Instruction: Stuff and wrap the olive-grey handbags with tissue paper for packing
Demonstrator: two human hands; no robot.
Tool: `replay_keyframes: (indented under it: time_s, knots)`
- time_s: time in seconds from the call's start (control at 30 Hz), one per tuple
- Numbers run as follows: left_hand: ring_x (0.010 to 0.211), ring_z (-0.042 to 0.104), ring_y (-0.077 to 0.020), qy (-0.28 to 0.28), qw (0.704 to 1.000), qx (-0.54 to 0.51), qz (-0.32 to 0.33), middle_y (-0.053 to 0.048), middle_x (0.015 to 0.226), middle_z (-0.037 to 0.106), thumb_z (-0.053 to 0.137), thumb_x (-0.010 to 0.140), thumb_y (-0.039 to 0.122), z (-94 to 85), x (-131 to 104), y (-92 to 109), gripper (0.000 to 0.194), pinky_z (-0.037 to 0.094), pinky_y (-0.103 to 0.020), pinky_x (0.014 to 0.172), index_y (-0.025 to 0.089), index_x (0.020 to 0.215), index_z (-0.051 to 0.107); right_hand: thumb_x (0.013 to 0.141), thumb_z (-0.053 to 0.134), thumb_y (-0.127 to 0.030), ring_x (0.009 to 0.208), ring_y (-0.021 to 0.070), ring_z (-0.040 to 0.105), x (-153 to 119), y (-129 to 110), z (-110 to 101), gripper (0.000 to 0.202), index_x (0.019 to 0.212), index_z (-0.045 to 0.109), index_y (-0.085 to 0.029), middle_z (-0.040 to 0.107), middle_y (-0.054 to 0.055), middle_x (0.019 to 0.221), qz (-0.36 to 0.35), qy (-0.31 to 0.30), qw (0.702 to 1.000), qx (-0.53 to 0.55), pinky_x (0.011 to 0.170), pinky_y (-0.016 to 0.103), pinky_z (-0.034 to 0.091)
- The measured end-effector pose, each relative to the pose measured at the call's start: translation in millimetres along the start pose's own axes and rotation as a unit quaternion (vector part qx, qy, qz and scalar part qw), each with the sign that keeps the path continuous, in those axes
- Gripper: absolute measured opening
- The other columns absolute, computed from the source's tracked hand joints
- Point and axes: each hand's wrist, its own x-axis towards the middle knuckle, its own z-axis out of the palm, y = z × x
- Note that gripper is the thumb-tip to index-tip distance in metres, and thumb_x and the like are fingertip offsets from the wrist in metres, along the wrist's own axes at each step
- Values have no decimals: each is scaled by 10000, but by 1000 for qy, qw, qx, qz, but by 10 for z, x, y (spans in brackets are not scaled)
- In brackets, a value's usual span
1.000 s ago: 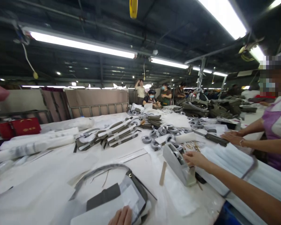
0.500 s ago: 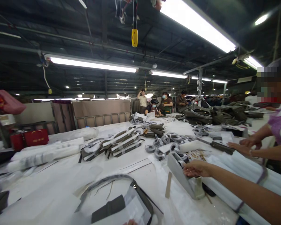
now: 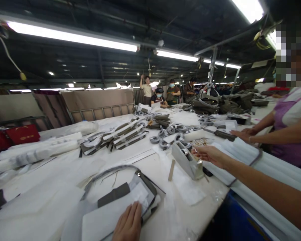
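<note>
Factory workshop: long white fluorescent tube (image 3: 72, 36), overhead left; broad white-covered worktable (image 3: 163, 224), near; bundled dark-olive strips (image 3: 125, 136), mid-table; brown-topped worker (image 3: 173, 92), far; purple-aproned worker (image 3: 282, 122), right.

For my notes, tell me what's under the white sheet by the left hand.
A dark panel shows along the far side of the white sheet; what lies beneath is covered.

Left hand (image 3: 129, 221) palm down over bench (image 3: 203, 204), fingers together, extended; right arm (image 3: 256, 179) stretched across bench edge, right hand (image 3: 210, 156) fingers loosely bent.

Left hand (image 3: 128, 221) partly beyond the bottom edge
</note>
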Motion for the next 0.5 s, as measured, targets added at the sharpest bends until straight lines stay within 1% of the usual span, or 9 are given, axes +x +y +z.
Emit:
replay_keyframes:
  time_s: [0.07,0.13,0.23,0.3,0.4,0.5]
  knots:
    - [1135,643,-203,-49,999,-5,-9,-3,1295,668,507,911,85,-93,-5,12,406,528,-327,924,209,1288,593,878,698,-325,706,95,680,-171,-9,-67,219,922,731,-114,745,122,1006,2,7,1000,1,559,119,530]
    - [1188,608,-220,-81,996,-5,-20,-18,1352,629,509,920,101,-164,10,31,437,499,-354,976,192,1346,546,866,704,-320,723,106,682,-345,50,-118,217,941,741,-120,737,131,1056,3,12,1000,-9,569,131,538]
    - [1214,583,-228,-95,995,-3,-19,-19,1383,603,505,923,102,-228,44,60,459,460,-365,1018,195,1372,522,825,733,-305,719,122,679,-579,266,-139,212,952,753,-136,731,141,1084,0,33,999,-24,574,160,550]
    - [1215,579,-227,-97,995,0,-18,-16,1383,603,495,928,102,-249,64,73,451,446,-367,1024,193,1368,524,781,768,-322,717,132,673,-676,457,-134,237,936,757,-143,736,142,1055,-1,56,998,-27,571,177,548]
    - [1217,575,-228,-102,994,1,-22,-18,1376,609,492,930,106,-265,76,78,446,436,-371,1025,187,1368,523,739,788,-418,697,128,648,-687,738,-138,317,893,760,-142,740,138,1005,-17,87,995,-35,548,185,524]
    - [1230,565,-231,-107,994,-9,-22,-20,1384,602,491,927,113,-272,69,67,469,424,-371,1036,192,1389,506,727,746,-524,628,108,605,-564,963,-168,403,871,757,-148,745,122,959,-52,106,989,-94,496,191,471]
